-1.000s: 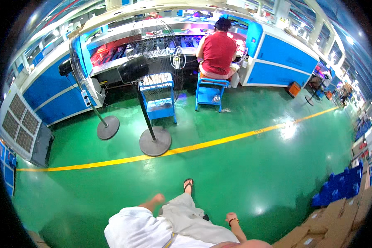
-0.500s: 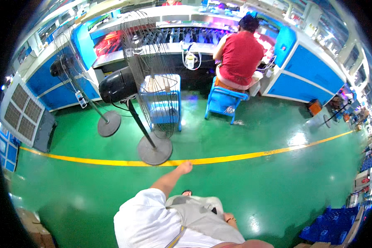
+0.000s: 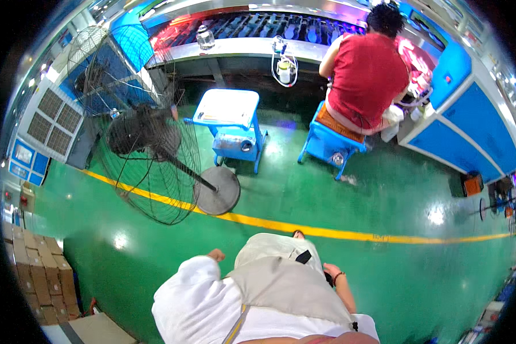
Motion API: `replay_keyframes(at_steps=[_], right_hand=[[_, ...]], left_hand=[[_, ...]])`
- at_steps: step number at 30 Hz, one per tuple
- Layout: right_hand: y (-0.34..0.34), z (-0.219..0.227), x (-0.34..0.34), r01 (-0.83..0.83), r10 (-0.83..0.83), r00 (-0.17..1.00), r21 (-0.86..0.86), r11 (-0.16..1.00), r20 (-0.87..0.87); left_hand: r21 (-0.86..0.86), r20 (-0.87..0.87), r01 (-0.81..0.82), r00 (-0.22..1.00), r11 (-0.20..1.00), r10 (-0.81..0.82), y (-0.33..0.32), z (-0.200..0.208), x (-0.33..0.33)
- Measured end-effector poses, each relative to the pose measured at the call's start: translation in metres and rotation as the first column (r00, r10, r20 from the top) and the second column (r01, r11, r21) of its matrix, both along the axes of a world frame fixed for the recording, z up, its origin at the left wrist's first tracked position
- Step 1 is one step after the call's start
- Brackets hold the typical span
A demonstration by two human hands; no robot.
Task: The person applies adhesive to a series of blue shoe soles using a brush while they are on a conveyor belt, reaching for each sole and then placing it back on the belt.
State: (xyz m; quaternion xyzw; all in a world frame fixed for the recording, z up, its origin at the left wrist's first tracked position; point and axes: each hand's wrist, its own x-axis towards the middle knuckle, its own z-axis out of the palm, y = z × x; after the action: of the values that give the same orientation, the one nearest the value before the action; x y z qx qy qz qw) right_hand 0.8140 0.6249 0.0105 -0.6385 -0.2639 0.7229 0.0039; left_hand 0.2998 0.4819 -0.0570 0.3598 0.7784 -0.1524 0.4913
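As the person stood over the green floor just short of the yellow line, neither hand had hold of anything. The left hand hung loosely curled, almost a fist, at the hip; the right hand, with a dark band at the wrist, lay half open against the thigh, and how far its fingers spread could not be told. Nearest the left hand was the pedestal fan, its round base resting on the floor touching the yellow line. The step looked like an approach on foot, nothing yet handled. Judging from that, the next move would call for closing the gap across the line and reaching left and forward. The fan's pole ran as its long axis from the base up and leftward in the view, the cage facing the left edge. Beyond it stood a blue cart and a seated person in red at the bench.
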Motion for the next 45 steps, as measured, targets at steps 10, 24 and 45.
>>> replay_keyframes(at_steps=[10, 24, 45], right_hand=[[0.199, -0.041, 0.021, -0.209, 0.182, 0.835, -0.006, 0.978, 0.519], [0.44, -0.155, -0.12, -0.472, 0.478, 0.878, -0.115, 0.874, 0.031], [0.866, -0.02, -0.432, -0.751, 0.634, 0.657, 0.428, 0.503, 0.407]], left_hand=[[0.411, 0.032, -0.004, 0.999, 0.912, -0.01, 0.235, 0.097, 0.101], [0.464, 0.26, -0.813, 0.504, 0.35, 0.824, 0.47, 0.024, -0.09], [0.034, 0.103, -0.914, 0.406, 0.405, 0.908, 0.533, 0.013, -0.166]])
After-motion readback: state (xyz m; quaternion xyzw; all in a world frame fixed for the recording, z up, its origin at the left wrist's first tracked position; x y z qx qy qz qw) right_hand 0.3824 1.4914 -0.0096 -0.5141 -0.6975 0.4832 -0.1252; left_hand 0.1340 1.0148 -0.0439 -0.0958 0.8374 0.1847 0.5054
